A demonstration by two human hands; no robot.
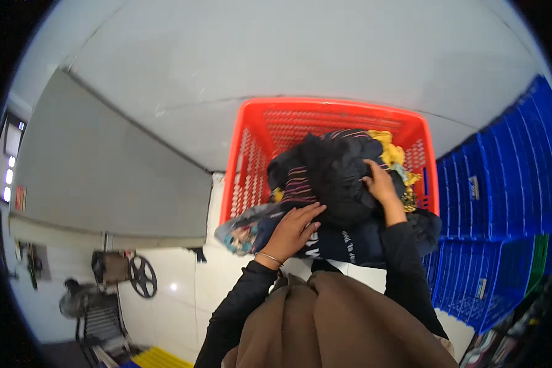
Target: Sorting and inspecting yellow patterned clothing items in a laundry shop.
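A red plastic basket (334, 105) with perforated walls stands before me, heaped with crumpled clothes. On top of the heap lies a bunched black garment (340, 184). My right hand (383, 191) is at its right side, with thumb and fingers pinching the black cloth. My left hand (293, 234) rests with fingers stretched out at the lower left edge of that garment. Beneath it, a navy garment (343, 242) with white lettering hangs over the near rim, beside a grey piece with a colourful print (242, 238). Yellow cloth (386, 147) shows at the far right of the heap.
Blue plastic crates (515, 165) stand stacked to the right of the basket. On the left is a large grey panel (110, 159). A black handwheel (142, 276) and a dark chair (101, 316) are farther down at left. A pale wall (300, 49) rises behind the basket.
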